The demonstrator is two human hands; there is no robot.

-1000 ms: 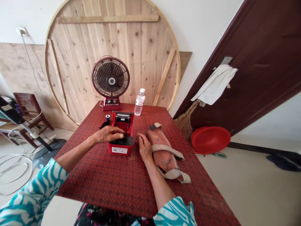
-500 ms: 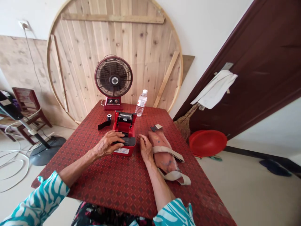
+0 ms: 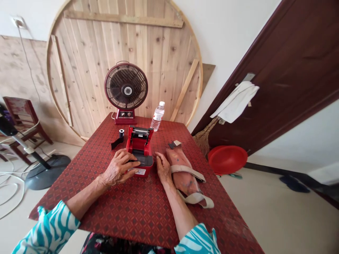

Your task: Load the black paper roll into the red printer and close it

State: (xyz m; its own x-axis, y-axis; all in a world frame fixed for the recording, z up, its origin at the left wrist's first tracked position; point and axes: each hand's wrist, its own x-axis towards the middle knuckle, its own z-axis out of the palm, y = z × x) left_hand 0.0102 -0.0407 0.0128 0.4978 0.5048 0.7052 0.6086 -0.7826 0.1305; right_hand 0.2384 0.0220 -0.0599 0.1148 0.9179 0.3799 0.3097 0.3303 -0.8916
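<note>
A small red printer stands on the table with its lid raised, showing black rollers inside. Black film lies across its front part. My left hand rests at the printer's left front corner, fingers stretched apart, fingertips on the black film and thumb by the white label. My right hand lies just right of the printer, fingers curled together, with nothing visible in them. A roll of black ribbon, partly unwound, stands left of the printer. Beside my right forearm lies a worn reddish-brown pad with cream straps.
A dark red fan and a water bottle stand at the back of the patterned table. A round wooden board leans on the wall. To the right are a red basin, a broom and a door.
My left hand has slid slightly left and toward me along the printer, uncovering more of the black film. My right hand stays beside the printer. The view has shifted a little.
</note>
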